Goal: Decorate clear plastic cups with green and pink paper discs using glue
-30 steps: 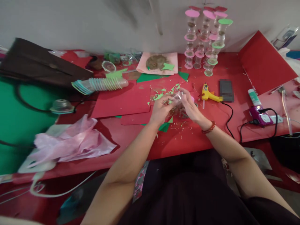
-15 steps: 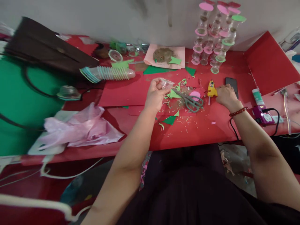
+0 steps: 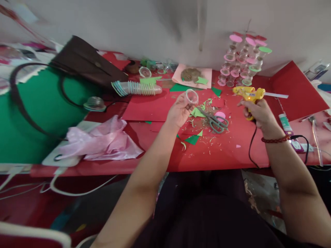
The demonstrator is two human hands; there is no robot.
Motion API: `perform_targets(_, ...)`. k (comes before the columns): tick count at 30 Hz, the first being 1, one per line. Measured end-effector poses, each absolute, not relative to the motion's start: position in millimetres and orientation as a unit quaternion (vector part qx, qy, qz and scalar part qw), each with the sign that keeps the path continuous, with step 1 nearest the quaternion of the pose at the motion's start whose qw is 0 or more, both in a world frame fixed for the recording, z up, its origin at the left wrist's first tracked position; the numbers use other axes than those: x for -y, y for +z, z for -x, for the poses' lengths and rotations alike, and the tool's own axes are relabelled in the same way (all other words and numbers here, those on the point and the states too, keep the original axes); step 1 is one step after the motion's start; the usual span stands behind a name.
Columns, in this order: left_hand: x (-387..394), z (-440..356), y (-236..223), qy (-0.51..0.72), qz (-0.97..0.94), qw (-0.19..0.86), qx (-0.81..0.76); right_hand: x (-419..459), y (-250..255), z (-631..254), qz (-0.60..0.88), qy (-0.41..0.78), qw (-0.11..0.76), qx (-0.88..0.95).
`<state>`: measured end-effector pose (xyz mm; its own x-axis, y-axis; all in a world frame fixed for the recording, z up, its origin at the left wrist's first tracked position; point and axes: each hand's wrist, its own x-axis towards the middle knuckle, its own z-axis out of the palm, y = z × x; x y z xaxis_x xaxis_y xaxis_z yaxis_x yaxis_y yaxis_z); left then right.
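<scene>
My left hand [image 3: 179, 111] pinches a small clear plastic cup [image 3: 191, 97], its round rim turned upward toward me. My right hand [image 3: 258, 112] is closed around the handle of a yellow glue gun [image 3: 254, 94], raised off the table with its nozzle pointing left. A clear glue stick [image 3: 276, 95] juts out of the gun's back, and a small orange light glows on its side. Between the hands lie grey-handled scissors [image 3: 218, 123], a pink paper disc [image 3: 220, 116] and light green paper scraps [image 3: 198, 112].
Stacked towers of clear cups with pink and green discs [image 3: 235, 65] stand at the back right. A row of nested cups [image 3: 139, 88], a brown bag [image 3: 88, 63] and a pink plastic bag [image 3: 103, 139] lie left. Brown grains rest on pink paper [image 3: 178, 74]. The gun's black cord [image 3: 250, 148] trails down.
My right hand has picked up the glue gun from the table and lifted it. My left hand has turned the cup so its rim faces me. The view has shifted.
</scene>
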<state>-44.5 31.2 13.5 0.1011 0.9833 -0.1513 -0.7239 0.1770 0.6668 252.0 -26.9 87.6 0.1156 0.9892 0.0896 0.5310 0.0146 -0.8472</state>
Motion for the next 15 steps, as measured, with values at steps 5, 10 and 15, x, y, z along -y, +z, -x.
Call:
perform_targets(5,-26,40,17,0.567,-0.192,0.737,-0.314,37,59,-191,0.514,0.473,0.445,0.56)
perform_targets(10,-24,39,12,0.542,-0.189,0.745,-0.34,38,30,-183,0.474,0.454,0.485,0.578)
perform_targets(15,-21,37,7,0.527,-0.216,0.749,-0.339,38,25,-196,0.452,0.473,0.476,0.587)
